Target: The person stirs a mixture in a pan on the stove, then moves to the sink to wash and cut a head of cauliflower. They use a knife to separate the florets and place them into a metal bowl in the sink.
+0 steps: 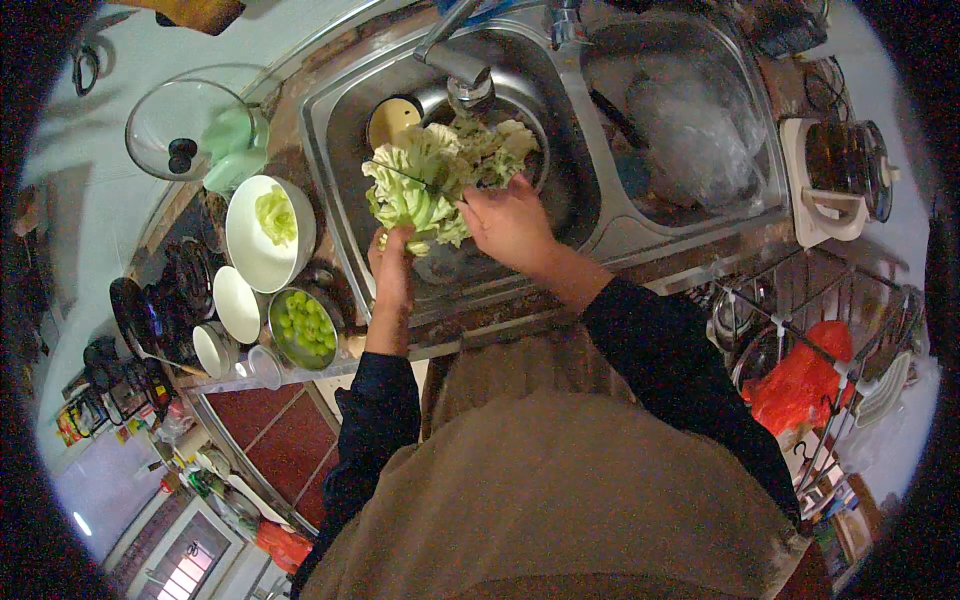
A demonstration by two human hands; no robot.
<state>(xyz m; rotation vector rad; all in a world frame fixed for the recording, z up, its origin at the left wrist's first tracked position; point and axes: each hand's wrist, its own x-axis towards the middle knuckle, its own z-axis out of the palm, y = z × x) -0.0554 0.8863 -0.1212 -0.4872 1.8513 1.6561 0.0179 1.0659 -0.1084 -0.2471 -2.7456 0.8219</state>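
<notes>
Over the left basin of a steel double sink (pixel 341 217), my left hand (pixel 391 262) grips the near end of a head of leafy green lettuce (pixel 416 184). My right hand (pixel 514 225) is at the right side of the leaves, its fingertips bent against them; whether it pinches a leaf cannot be told. Beneath the steel faucet (pixel 471 82), the far leaves lie over a round metal bowl (pixel 546 142). A yellow round container (pixel 395 120) stands at the basin's back left. Left of the sink, a large white bowl (pixel 238 259) holds a few lettuce leaves (pixel 276 216).
Green grapes (pixel 306 324) fill a metal bowl (pixel 330 361) beside white bowls (pixel 237 304). A glass lid (pixel 161 112) lies at the back left. The right basin holds a clear plastic bag (pixel 697 135) and a dark handle (pixel 619 118). A glass pitcher (pixel 840 172) stands right of the sink.
</notes>
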